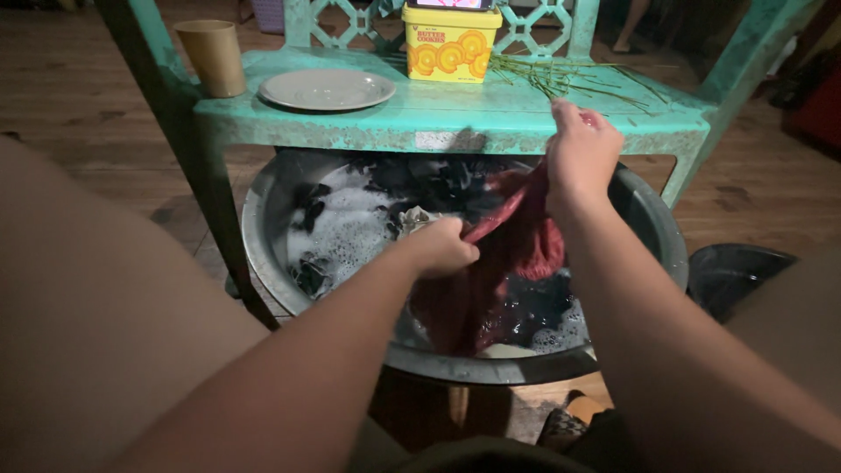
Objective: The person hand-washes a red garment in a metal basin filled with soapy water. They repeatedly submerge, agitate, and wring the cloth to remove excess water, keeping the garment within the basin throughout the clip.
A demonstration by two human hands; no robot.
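**Inspector:** Item in hand is a dark red garment, wet, stretched between both hands above a round metal basin. Its lower part hangs down into the basin, over the near rim side

**Clerk:** State of the hands?

**Inspector:** Left hand is closed in a fist on a bunched part of the cloth, low, just over the water. Right hand is closed on the upper end, raised near the edge of the teal table. The cloth runs taut between the two

**Clerk:** How far along do you judge the washing?

**Inspector:** Midway, by my reading. Suds lie on the water and the garment is soaked through, so soaking and soaping appear done. Other dark laundry sits submerged at the far side and looks not yet handled. I see no clean rinse water and nothing wrung or set aside, so rinsing and wringing seem left

**Clerk:** Surroundings?

**Inspector:** The basin stands on a wooden floor beneath the table. On the table: a tan cup, a grey plate, a yellow tin and some thin green stems. A dark bin stands to the right of the basin
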